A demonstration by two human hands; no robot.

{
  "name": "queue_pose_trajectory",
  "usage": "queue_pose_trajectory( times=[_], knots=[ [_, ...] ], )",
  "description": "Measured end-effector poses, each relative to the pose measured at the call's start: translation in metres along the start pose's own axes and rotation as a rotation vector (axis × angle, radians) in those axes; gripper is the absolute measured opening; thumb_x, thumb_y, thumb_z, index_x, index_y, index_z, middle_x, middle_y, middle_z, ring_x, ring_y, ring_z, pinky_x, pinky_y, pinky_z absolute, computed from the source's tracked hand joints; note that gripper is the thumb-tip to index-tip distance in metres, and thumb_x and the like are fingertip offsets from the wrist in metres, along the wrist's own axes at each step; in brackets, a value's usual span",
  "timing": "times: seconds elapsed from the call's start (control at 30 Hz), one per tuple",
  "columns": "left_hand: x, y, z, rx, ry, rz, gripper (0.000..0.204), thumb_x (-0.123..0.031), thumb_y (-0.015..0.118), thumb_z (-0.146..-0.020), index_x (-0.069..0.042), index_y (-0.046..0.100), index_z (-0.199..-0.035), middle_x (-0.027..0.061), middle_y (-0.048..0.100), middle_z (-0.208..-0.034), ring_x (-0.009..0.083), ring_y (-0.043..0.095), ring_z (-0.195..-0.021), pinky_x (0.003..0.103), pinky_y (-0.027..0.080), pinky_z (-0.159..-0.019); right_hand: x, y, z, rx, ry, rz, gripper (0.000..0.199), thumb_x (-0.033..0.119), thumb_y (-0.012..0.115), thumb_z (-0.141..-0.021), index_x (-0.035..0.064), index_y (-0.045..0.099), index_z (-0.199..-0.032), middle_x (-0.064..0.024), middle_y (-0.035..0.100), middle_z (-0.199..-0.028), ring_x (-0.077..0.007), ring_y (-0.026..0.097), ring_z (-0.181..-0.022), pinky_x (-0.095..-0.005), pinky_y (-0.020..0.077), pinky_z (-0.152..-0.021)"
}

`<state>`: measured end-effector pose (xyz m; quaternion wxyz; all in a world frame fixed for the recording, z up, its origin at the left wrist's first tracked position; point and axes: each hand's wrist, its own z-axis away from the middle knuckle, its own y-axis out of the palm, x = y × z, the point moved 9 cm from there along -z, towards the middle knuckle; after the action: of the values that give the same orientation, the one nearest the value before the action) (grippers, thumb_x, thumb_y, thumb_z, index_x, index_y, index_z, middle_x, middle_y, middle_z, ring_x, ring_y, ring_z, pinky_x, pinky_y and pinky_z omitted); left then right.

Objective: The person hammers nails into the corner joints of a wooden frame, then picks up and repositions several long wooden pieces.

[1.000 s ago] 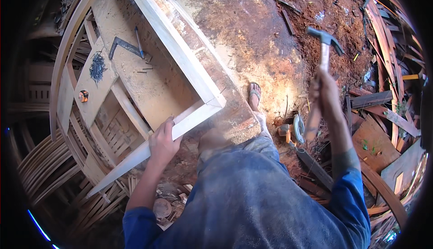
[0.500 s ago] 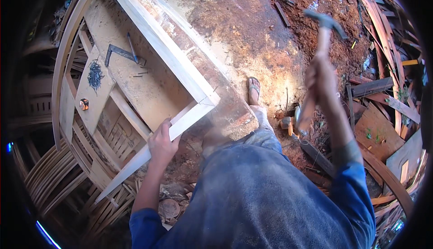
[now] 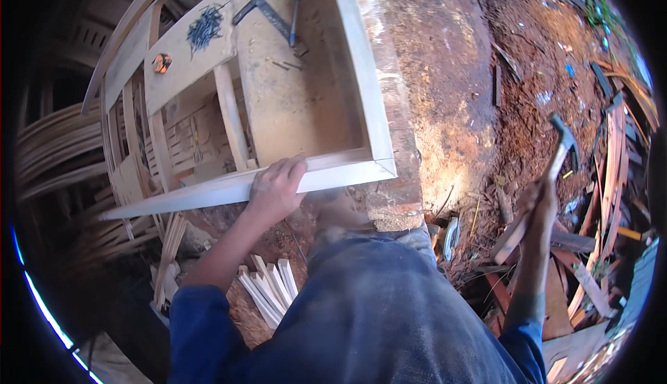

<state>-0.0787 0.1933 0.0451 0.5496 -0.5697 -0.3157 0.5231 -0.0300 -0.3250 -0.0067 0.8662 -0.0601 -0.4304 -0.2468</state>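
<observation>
My left hand grips the pale wooden rail along the near side of a large timber frame, fingers curled over its upper edge. That rail meets a long side rail at a corner to the right of the hand. Off to the right, well apart from the frame, my right hand is closed round a claw hammer. The hammer's metal head points away from me, and a thick wooden end shows below the fist. Inside the frame, a board carries a pile of dark nails and an orange-and-black tape measure.
A dark carpenter's square and a blue pen lie on the frame's wide panel. Pale wood strips lean below my left forearm. Scrap timber litters the reddish ground at right. Curved slats are stacked at left.
The view has turned, so the frame sits further right and rotated. My right hand has moved outward and lower with the hammer. My left hand still holds the rail.
</observation>
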Motion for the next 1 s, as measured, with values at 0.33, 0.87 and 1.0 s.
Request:
queue_pose_trajectory(
  times=[0.33,0.87,1.0],
  knots=[
    [0.015,-0.004,0.009,-0.074,0.012,0.073,0.029,-0.008,0.064,-0.081,-0.004,0.057,-0.109,0.0124,0.067,-0.113,0.0346,0.068,-0.098,0.046,0.058,-0.083,-0.085,0.082,0.098,0.465,0.487,0.367,0.037,0.043,0.048,-0.109,0.0085,0.048,-0.094,-0.0041,0.046,-0.058,-0.0149,0.045,-0.038,-0.0304,0.0404,-0.034],
    [0.037,-0.089,-0.133,-0.108,0.663,0.587,0.030,-0.026,0.056,-0.101,0.000,0.073,-0.102,0.0196,0.074,-0.103,0.0366,0.070,-0.093,0.045,0.055,-0.085,-0.266,0.118,0.334,-0.151,0.232,-0.516,0.041,0.044,0.037,-0.111,0.0096,0.059,-0.108,0.0014,0.040,-0.063,-0.0111,0.039,-0.043,-0.0293,0.0361,-0.039],
    [-0.023,-0.067,-0.203,-0.241,0.932,0.327,0.033,-0.030,0.051,-0.102,-0.007,0.075,-0.098,0.0160,0.074,-0.101,0.0356,0.070,-0.092,0.046,0.054,-0.084,-0.277,0.206,0.342,-0.303,0.082,-0.644,0.036,0.044,0.045,-0.109,0.0093,0.056,-0.107,0.0003,0.045,-0.068,-0.0122,0.043,-0.048,-0.0293,0.0411,-0.044]
  ],
)
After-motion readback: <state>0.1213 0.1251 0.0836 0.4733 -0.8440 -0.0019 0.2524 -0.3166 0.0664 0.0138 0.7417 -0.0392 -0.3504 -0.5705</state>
